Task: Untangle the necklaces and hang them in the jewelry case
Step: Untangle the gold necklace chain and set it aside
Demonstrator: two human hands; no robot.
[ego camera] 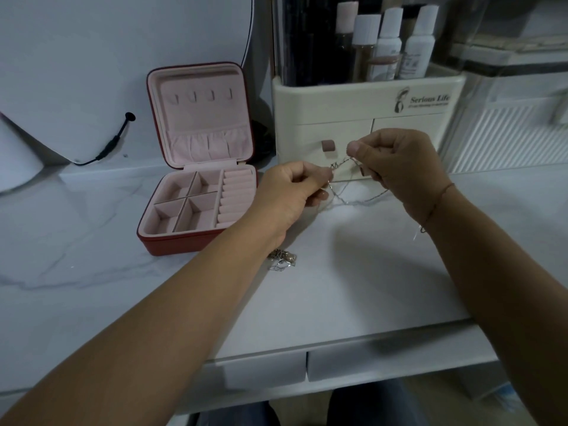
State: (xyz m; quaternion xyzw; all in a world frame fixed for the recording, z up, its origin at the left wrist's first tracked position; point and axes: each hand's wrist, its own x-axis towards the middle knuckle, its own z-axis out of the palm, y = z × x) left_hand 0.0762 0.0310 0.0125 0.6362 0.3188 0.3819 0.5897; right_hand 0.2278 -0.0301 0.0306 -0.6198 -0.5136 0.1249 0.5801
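A thin silver necklace hangs in loops between my two hands above the white tabletop. My left hand pinches one part of the chain near its tangled spot. My right hand pinches the chain a little higher and to the right. A second tangled chain lies on the table, partly hidden under my left forearm. The red jewelry case stands open at the left, pink inside, with several bare hooks in its upright lid.
A cream cosmetic organizer with drawers and several bottles stands right behind my hands. A round mirror with a black cable leans at the far left. The table's front edge with two drawers lies below.
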